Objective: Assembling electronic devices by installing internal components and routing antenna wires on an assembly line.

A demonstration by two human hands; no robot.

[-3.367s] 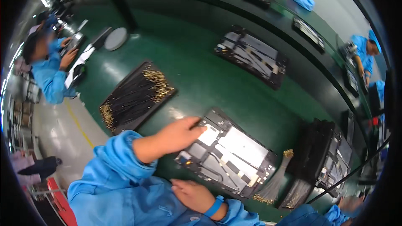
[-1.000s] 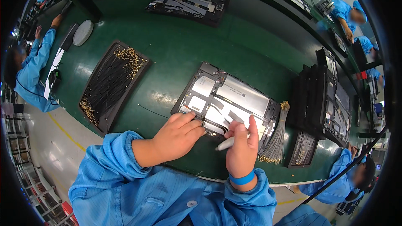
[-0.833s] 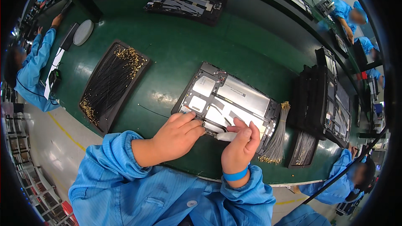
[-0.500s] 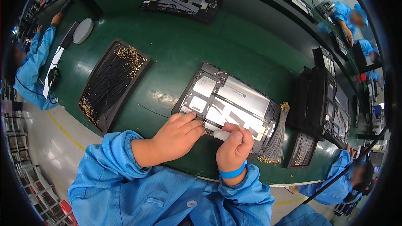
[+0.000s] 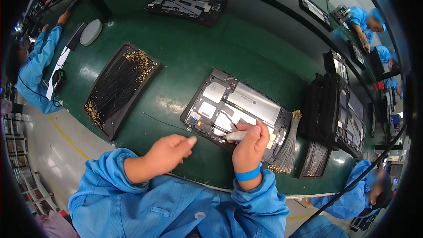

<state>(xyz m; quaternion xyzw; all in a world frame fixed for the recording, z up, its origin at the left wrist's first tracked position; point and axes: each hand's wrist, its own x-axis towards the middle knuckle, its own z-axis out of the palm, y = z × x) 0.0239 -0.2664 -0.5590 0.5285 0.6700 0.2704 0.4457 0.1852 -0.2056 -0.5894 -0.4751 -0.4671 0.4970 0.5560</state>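
Observation:
An opened tablet-like device (image 5: 246, 99) with silver panels and a black frame lies in front of me, tilted on the table. My right hand (image 5: 251, 145), with a blue wristband, is closed over its near edge, around a whitish tapered thing (image 5: 235, 136) whose kind I cannot make out. My left hand (image 5: 165, 156) is apart from the device, at its near left. Its fingers are curled and the thumb points right; what lies inside them, if anything, is hidden. A thin black cable (image 5: 165, 122) runs from the table to the device's lower left corner, near small blue and orange parts.
At left stands a dark tray (image 5: 119, 90) of black cables with gold ends. Right of the device lie a grey cable bundle (image 5: 288, 145), a smaller cable tray (image 5: 315, 161) and stacked black device housings (image 5: 335, 110). Another device (image 5: 187, 4) is at the back. Co-workers sit on both sides.
My left hand has drawn back from the device's near left corner, toward me and left, uncovering the blue and orange parts. My right hand has shifted slightly right and stays over the near edge.

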